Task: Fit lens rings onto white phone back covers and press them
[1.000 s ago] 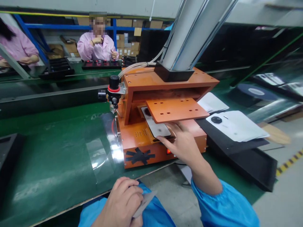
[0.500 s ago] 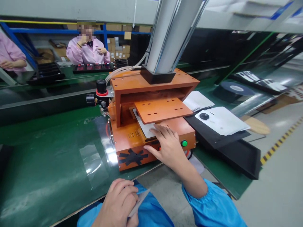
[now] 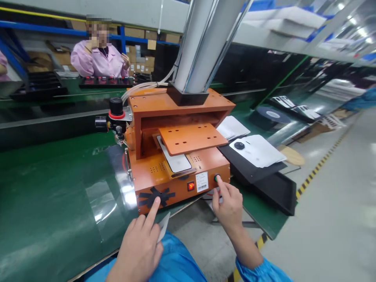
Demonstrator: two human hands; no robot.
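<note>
Green covers the bench [image 3: 58, 188]. Closest to me, the left hand [image 3: 138, 244] has a pale sheet [image 3: 163, 227] pinched in its curled fingers, forefinger out at the black tape [image 3: 152, 192]. The right hand [image 3: 229, 205], loosely open and holding nothing, has a fingertip at the green button [image 3: 216, 178]. Behind, the white panel [image 3: 179, 163] lies on the orange press [image 3: 179, 188], partly under its plate [image 3: 192, 139]. Farther off sits a person [image 3: 101, 64] in pink.

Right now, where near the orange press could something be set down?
Bare: the green mat, left of the clear sheet. Crowded: right of the orange press, with white panels and black tray; its front, by left hand and right hand.
</note>
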